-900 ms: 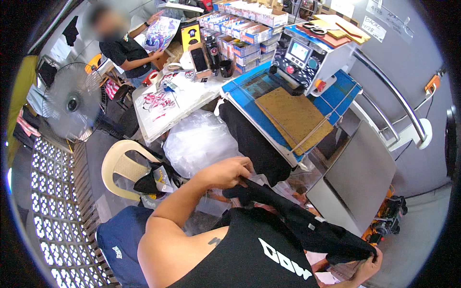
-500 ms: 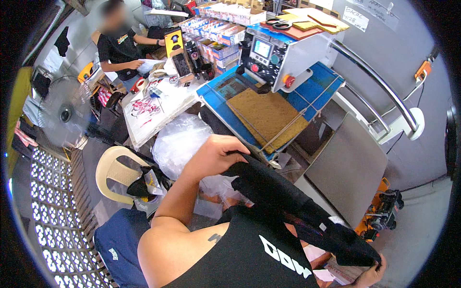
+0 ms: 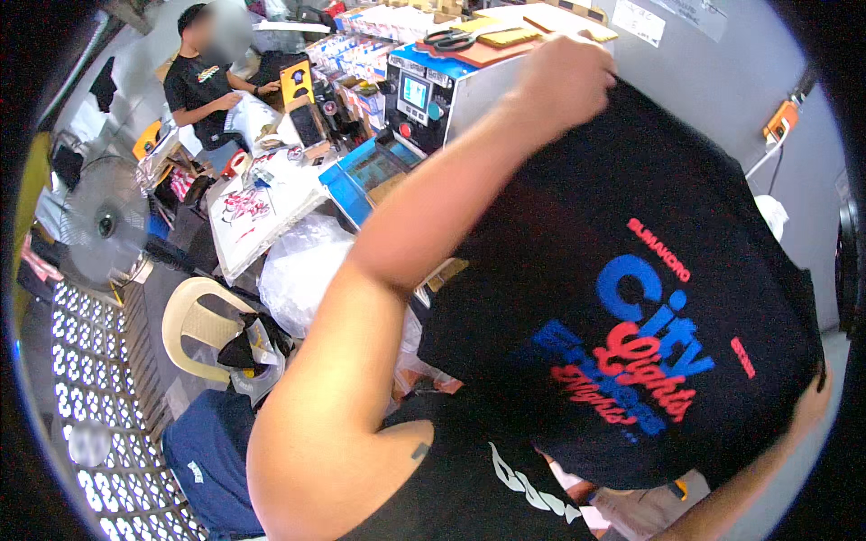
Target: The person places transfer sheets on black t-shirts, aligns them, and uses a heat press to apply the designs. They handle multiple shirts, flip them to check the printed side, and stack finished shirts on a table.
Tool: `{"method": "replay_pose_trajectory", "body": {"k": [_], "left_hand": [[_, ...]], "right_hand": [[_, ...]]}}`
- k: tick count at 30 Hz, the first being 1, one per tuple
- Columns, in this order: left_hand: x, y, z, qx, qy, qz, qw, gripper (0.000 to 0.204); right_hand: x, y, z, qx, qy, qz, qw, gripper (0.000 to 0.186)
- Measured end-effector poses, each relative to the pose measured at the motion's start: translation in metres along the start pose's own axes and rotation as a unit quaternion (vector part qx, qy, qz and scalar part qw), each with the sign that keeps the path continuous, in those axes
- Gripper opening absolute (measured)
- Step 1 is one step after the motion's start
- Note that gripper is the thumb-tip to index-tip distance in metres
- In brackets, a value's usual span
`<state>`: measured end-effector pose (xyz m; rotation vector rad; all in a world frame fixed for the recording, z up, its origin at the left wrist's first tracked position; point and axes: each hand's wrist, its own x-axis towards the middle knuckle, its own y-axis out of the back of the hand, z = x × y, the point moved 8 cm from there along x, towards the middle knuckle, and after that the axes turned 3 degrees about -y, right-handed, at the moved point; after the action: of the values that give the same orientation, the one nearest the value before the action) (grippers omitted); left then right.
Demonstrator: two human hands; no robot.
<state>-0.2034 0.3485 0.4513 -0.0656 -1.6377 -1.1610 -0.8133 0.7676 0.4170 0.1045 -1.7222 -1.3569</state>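
A black T-shirt [image 3: 541, 243] with blue and red lettering hangs spread open in front of me. My left hand [image 3: 577, 79] is raised and closed on its upper edge, close to the top of the white machine. At the right side my right hand [image 3: 815, 401] grips another edge of the shirt, lower down; its fingers are partly behind the cloth. The shirt's printed face is turned toward me. Cloth and my left arm cover much of the machine [image 3: 478, 99], and its grey plate is hidden.
Scissors [image 3: 451, 39] and coloured sheets lie on the machine, above a blue platform [image 3: 336, 185]. To the left are a clear plastic bag [image 3: 302, 261], a beige chair [image 3: 185, 329], a fan [image 3: 106, 224] and a white board [image 3: 221, 239]. A person [image 3: 198, 86] sits at the back.
The shirt was a narrow, bunched length held low; now it is raised and spread, with its print showing. Both hands have moved up and to the right.
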Motion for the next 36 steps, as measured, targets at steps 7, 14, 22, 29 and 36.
{"method": "replay_pose_trajectory", "body": {"k": [7,14,22,29,36], "left_hand": [[-0.008,-0.193,0.013,-0.170,0.305,-0.115,0.930,0.020],[-0.093,-0.372,0.029,-0.627,0.502,-0.151,0.576,0.039],[-0.081,-0.491,-0.005,-0.489,0.483,-0.071,0.723,0.023],[-0.047,-0.525,0.001,-0.516,0.375,-0.068,0.767,0.023],[-0.134,-0.498,0.146,-0.131,-0.122,-0.314,0.932,0.058]], "right_hand": [[0.002,-0.161,-0.052,0.083,-0.039,-0.001,0.996,0.035],[-0.075,-0.344,-0.052,0.543,-0.377,-0.234,0.712,0.042],[-0.021,-0.451,-0.117,0.628,-0.426,-0.137,0.637,0.036],[0.019,-0.419,-0.157,0.451,-0.379,-0.098,0.802,0.044],[-0.088,-0.399,-0.275,0.076,0.068,-0.307,0.946,0.081]]}}
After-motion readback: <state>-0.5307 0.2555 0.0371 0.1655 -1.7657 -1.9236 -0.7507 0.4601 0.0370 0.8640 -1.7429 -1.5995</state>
